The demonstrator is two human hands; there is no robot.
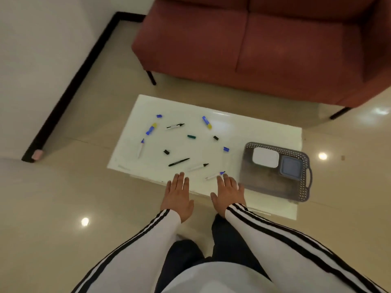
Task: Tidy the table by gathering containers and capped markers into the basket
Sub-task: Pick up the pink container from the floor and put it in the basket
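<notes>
A grey perforated basket (304, 187) stands at the right end of the white table (264, 132). Inside it lie a white lidded container (265, 157) and a blue-grey container (291, 168). Several markers and loose caps are scattered over the table: a black marker (178, 162), white markers with black tips (197, 167) (175, 126), a white marker with a blue tip (214, 175), another (141, 148), two blue-and-yellow markers (207, 122) (151, 129), a green cap (191, 136). My left hand (177, 193) and right hand (229, 191) hover flat over the near edge, holding nothing.
A red sofa (264, 43) stands beyond the table. Glossy beige tile floor (63, 187) surrounds it, with a wall and black skirting (69, 85) at the left. Loose black caps (166, 152) (215, 138) and blue caps (226, 149) (159, 116) lie among the markers.
</notes>
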